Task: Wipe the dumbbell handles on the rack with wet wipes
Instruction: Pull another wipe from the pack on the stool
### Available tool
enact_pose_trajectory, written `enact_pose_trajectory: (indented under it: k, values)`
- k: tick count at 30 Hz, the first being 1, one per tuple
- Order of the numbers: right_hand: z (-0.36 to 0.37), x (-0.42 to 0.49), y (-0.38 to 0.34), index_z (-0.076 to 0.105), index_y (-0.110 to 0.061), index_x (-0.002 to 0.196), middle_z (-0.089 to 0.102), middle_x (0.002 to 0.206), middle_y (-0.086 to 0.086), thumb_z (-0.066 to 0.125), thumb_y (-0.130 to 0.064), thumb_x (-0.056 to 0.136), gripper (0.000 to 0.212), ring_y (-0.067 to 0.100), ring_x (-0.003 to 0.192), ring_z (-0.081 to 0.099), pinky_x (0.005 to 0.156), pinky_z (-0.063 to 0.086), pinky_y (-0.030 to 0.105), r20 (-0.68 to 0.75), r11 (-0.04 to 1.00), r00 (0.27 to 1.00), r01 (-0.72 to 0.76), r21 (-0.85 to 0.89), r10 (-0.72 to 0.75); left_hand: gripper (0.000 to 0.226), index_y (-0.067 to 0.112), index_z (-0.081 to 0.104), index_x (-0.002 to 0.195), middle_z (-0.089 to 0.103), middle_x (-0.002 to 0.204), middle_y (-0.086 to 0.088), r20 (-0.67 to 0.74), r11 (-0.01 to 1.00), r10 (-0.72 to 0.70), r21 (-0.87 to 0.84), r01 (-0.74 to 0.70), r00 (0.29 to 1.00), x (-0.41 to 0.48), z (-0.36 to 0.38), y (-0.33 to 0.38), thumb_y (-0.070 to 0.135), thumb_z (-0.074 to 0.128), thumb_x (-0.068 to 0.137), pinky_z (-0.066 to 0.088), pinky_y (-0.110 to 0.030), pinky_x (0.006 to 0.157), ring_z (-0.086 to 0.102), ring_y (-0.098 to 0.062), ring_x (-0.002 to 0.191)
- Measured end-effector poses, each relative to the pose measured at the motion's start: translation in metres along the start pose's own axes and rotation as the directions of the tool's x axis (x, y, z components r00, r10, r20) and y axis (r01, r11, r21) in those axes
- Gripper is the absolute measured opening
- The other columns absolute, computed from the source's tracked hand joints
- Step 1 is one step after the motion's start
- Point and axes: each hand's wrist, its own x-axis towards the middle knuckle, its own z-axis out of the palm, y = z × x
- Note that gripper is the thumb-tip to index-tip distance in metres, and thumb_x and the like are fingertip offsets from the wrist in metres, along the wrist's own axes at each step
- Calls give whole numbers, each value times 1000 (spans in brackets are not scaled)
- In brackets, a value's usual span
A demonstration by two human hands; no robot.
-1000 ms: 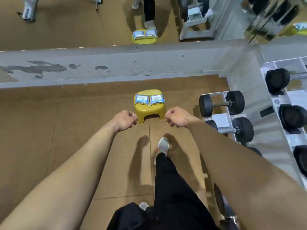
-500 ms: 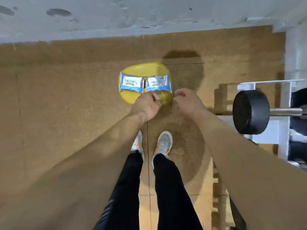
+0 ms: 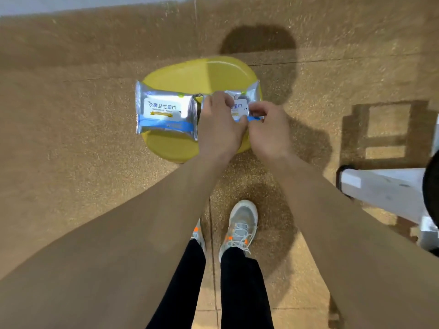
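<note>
Two silver-and-blue wet wipe packs lie side by side on a yellow stool. The left pack lies untouched. My left hand rests on the right pack and holds it down with curled fingers. My right hand pinches the white label flap at that pack's middle. Most of the right pack is hidden under both hands. Of the dumbbell rack only a white foot and a black weight's edge show at the right border.
Brown speckled gym floor surrounds the stool. A pale wall base runs along the top edge. My two feet in grey shoes stand just behind the stool.
The view has dropped closer over the stool. Both hands moved forward from the stool's near edge onto the right pack, the left settling on it and the right pinching its flap.
</note>
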Motion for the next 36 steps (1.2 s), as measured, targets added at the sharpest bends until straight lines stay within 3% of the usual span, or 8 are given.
enact_pose_trajectory:
  k: [4,9,15,22,26,29,32,36]
  values:
    - [9,7,0,64,-25,106,60,122,4,54,-5,90,28,14,105,61,96,49,29,-95,998,994,-57,0,57,42,19,54,106,52,107,3,29,999,-21,-29,21,999,4,0,-1,34,78,75,44,-31,75,52,-17,91]
    - [7,12,-2,70,-19,98,70,102,4,55,1,83,29,18,93,64,86,54,35,-8,942,977,-203,267,213,40,23,47,97,49,102,9,39,997,-48,68,45,998,12,-1,5,39,77,75,37,-31,70,51,-17,89]
    - [1,16,1,73,-19,90,68,84,0,49,1,79,33,14,80,62,74,51,30,28,946,987,-159,284,157,28,22,56,88,49,101,6,92,989,-14,150,0,996,18,-4,3,42,73,81,39,-32,72,54,-19,88]
    - [11,17,11,59,-27,89,64,92,1,51,1,89,29,13,83,59,80,53,32,-86,984,993,-71,161,86,18,23,65,93,50,113,2,90,957,-46,291,18,995,14,-1,14,40,57,97,49,-38,73,57,-22,102]
    - [12,13,12,55,-26,91,64,105,11,48,7,84,35,15,89,56,80,50,27,-85,990,996,-17,138,29,19,25,53,75,49,103,2,105,990,-74,125,60,992,14,-3,11,28,57,93,47,-38,74,55,-22,95]
    - [12,11,13,55,-18,100,57,103,5,48,6,83,30,13,87,51,75,45,23,-56,997,998,17,71,-13,18,18,51,75,48,90,1,118,995,-15,-92,26,993,10,-5,-1,17,60,90,44,-37,72,50,-18,81]
    - [14,10,10,52,-22,94,53,98,2,56,-13,79,19,13,83,52,75,49,32,-47,997,999,16,78,-12,19,13,47,76,45,83,1,70,978,59,-204,-43,996,-2,-8,-9,8,57,91,33,-31,67,39,-15,71]
    - [14,11,10,50,-28,90,53,92,-2,63,-19,83,17,12,78,52,77,53,37,-45,994,999,29,103,-25,13,13,54,83,53,82,-1,47,973,58,-228,-45,997,2,-15,-19,17,63,90,46,-38,70,48,-18,74]
